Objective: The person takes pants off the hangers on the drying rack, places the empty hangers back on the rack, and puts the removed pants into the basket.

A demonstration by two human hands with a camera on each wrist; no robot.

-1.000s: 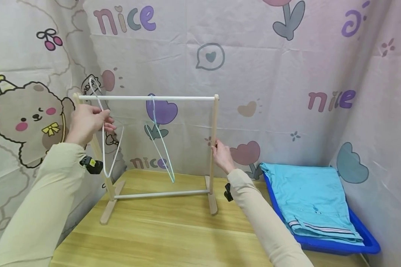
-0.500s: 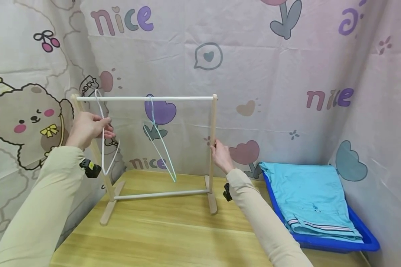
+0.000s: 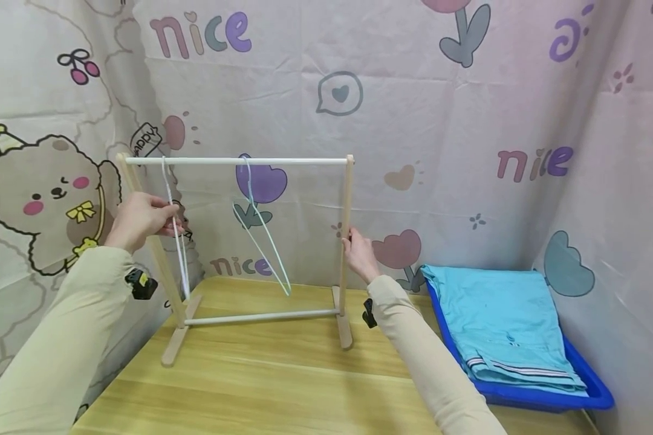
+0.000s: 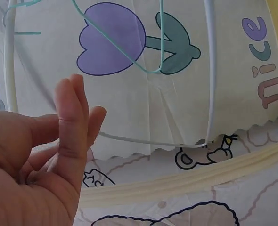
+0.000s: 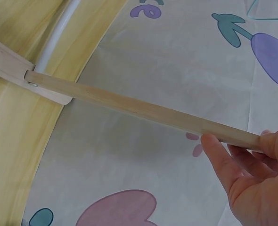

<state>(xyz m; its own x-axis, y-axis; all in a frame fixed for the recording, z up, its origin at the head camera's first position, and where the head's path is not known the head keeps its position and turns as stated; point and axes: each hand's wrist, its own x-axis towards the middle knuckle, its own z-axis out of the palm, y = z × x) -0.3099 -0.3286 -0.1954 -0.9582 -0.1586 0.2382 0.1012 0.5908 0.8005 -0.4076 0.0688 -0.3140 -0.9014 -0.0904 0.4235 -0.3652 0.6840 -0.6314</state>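
Note:
A small clothes rack stands on the table, its white top rail [image 3: 294, 161] held between two wooden posts. My left hand [image 3: 144, 220] pinches a white hanger [image 3: 186, 290] near its upper part, with the hook over the rail by the left post [image 3: 165, 278]. In the left wrist view, thumb and fingers of the left hand [image 4: 59, 146] meet and partly hide the hanger wire [image 4: 210, 75]. A pale green hanger [image 3: 250, 181] hangs at the rail's middle. My right hand [image 3: 361, 255] grips the right post [image 3: 347, 199]; in the right wrist view fingers curl round that post [image 5: 129, 106].
On the right, folded light-blue trousers [image 3: 506, 314] lie in a blue tray [image 3: 595, 386]. The rack's lower bar [image 3: 261, 317] runs just above the wooden table [image 3: 250, 386]. A printed curtain [image 3: 413, 109] closes off the back and sides.
My left hand has lowered the white hanger, bringing its hook from above the rail down onto it. The hanger has turned more edge-on. My right hand stays on the post.

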